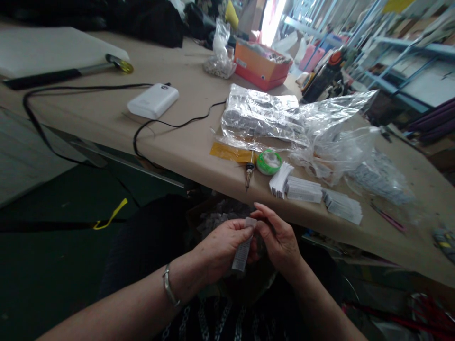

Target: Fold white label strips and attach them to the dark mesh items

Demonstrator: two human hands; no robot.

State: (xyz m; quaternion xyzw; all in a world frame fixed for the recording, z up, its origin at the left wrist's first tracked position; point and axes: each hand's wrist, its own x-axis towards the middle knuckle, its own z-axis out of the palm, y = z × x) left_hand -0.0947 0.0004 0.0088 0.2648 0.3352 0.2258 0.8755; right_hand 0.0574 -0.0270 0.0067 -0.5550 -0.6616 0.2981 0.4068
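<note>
My left hand (225, 244) pinches a small white printed slip (241, 255), which hangs down below the thumb. My right hand (279, 239) is at the slip's upper end, with thumb and forefinger close together; whatever is between them is too small to make out. Beyond the hands, on the table's front edge, stand stacks of folded printed slips (304, 189), beside a green round container (269, 162) with whitish contents. A thin pen-like tool with a metal tip (249, 175) lies left of the container. Under the hands a box of pale pieces (220, 215) is partly hidden.
The brown table (192, 142) bears a white power bank (152, 101) with a black cable, a hammer (81, 71), crumpled clear plastic bags (263, 116), an orange-red box (262, 66) and pink tweezers (389, 218) at the right. Blue shelving (401, 61) stands behind.
</note>
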